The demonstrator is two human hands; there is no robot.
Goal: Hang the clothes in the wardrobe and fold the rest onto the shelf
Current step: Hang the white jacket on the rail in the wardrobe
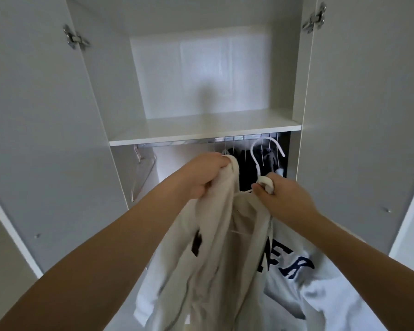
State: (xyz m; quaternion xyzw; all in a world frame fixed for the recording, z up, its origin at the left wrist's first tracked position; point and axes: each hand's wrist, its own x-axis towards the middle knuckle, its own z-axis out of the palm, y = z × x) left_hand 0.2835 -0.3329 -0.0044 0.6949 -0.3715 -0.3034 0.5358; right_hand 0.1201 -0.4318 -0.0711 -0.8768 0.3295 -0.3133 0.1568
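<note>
- The left hand [204,174] is gripping a bunched fold of the cream sweatshirt [215,247] near its shoulder or hood, fingers curled tight into the cloth and holding it up in front of the open wardrobe [332,115].
- The right hand [276,195] is pinching the neck of the white hanger [261,163] together with the sweatshirt's collar, with the hook standing above the knuckles and pointing toward the rail [194,142].
- The sweatshirt is hanging between the two hands, below the shelf [201,130] and just in front of the rail; its dark-lettered body is trailing down to the lower right.
- One hanger arm is showing faintly inside the neck opening; whether the far shoulder is seated on the hanger is hard to tell through the blur, so it is worth checking before letting go.
- The step in hand is probably getting the garment settled on the hanger and then hooking it on. To do that well, the left hand should be drawing the bunched shoulder out and over the hanger's end, so that the cloth is lying flat rather than wadded.
- The right hand should be keeping the hook upright and turned square to the rail while lifting, aiming for the free stretch left of the dark clothes [246,168] already hanging there.
- The bare hangers [141,173] at the rail's left end are leaving room between; steering clear of both groups is avoiding a tangle.
- The heavy body is dragging to one side, so the hanger is likely to tip; the left hand should be supporting the weight until the hook is sitting on the rail.
</note>
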